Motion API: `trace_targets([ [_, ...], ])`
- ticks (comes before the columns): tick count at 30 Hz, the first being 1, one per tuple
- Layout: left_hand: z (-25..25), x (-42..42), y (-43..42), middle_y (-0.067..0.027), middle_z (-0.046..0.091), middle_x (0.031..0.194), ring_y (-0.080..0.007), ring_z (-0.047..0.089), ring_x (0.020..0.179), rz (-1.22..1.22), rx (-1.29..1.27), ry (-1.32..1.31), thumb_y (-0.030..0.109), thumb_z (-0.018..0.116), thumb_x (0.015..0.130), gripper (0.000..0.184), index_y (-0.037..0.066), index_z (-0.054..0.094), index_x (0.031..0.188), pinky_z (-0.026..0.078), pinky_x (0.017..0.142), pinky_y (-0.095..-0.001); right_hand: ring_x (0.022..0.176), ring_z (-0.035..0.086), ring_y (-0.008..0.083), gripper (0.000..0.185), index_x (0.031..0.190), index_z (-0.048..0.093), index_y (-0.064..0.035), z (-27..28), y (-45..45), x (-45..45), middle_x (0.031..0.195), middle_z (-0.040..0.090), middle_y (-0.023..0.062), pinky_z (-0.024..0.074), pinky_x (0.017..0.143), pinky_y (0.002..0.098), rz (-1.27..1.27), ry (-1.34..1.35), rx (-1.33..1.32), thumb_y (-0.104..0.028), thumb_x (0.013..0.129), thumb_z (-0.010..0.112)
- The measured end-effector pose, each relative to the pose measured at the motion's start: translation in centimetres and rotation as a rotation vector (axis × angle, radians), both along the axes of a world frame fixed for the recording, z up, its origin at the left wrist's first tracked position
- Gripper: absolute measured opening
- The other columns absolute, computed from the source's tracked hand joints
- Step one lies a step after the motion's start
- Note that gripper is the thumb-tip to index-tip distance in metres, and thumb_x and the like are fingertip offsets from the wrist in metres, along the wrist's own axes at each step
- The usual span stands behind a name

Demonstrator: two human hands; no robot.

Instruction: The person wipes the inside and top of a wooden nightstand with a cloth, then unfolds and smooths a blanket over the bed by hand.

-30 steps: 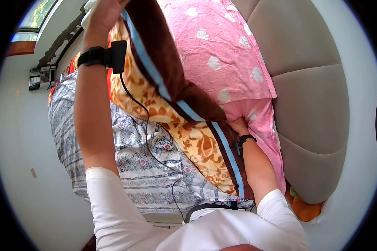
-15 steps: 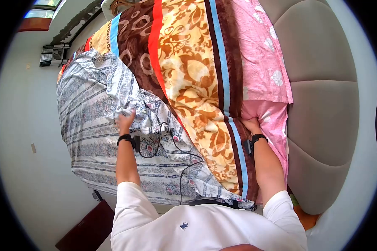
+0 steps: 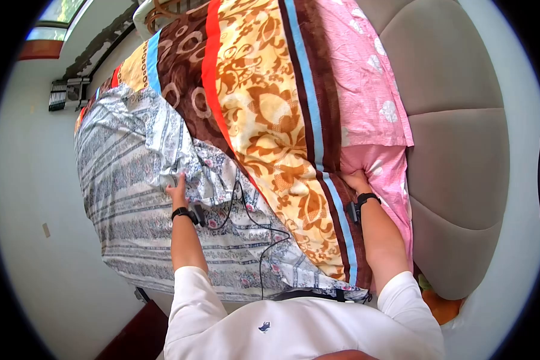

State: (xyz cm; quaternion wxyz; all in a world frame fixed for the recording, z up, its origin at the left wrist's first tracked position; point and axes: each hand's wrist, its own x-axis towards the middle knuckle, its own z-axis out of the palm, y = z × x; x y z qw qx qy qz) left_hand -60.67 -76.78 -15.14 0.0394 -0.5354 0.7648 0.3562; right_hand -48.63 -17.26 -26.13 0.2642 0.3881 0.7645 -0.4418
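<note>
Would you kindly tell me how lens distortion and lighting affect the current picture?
Head view: strong wide-angle distortion, with black corners; head view again: bright window at upper left, yet no harsh glare on the striped blanket, whose pattern reads clearly.

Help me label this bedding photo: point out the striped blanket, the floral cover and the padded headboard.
Striped blanket (image 3: 252, 120): head view, on its yellow patterned band.
Floral cover (image 3: 138, 195): head view, on its printed surface.
Padded headboard (image 3: 456, 165): head view, on its panel between two seams.

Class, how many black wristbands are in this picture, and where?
2: one wristband on the wrist of the left hand, over the floral sheet; the other wristband on the wrist of the right hand, near the striped blanket. No others show.
</note>
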Motion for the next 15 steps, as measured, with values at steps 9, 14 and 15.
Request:
trace_targets([
  [9, 0.4, -2.6, 2.8, -0.0306, 0.044, 0.132, -0.0478, 0.032, 0.129, -0.167, -0.572, -0.464, 0.063, 0.054, 0.079, 0.092, -0.003, 0.028, 0.138, 0.03, 0.098, -0.0579, 0.124, 0.049, 0.0289, 0.115, 0.129, 0.047, 0.007, 2.6, 0.0, -1.3, 0.132, 0.05, 0.0222, 0.0395, 0.102, 0.0336, 0.042, -0.201, 0.074, -0.069, 0.048, 0.076],
  [14, -7.2, 6.1, -2.8, -0.0108, 0.053, 0.084, -0.0201, 0.055, 0.072, -0.155, 0.129, -0.016, 0.027, 0.076, 0.076, 0.049, 0.006, 0.041, 0.102, 0.047, 0.061, -0.0363, 0.126, 0.047, 0.0284, 0.112, 0.132, 0.047, 0.0027, 6.5, -0.8, -1.8, 0.134, 0.049, 0.0198, 0.0387, 0.103, 0.0339, 0.143, -0.188, 0.242, -0.068, 0.05, 0.076],
  [15, -4.6, 7.4, -0.4, -0.0048, 0.05, 0.073, -0.0147, 0.051, 0.058, -0.074, 0.255, 0.089, 0.017, 0.075, 0.077, 0.038, 0.009, 0.041, 0.093, 0.044, 0.049, -0.0295, 0.125, 0.047, 0.0285, 0.112, 0.132, 0.047, 0.0026, 6.8, -0.8, -1.9, 0.134, 0.05, 0.0193, 0.0393, 0.102, 0.0338, 0.156, -0.223, 0.212, -0.068, 0.05, 0.076],
])
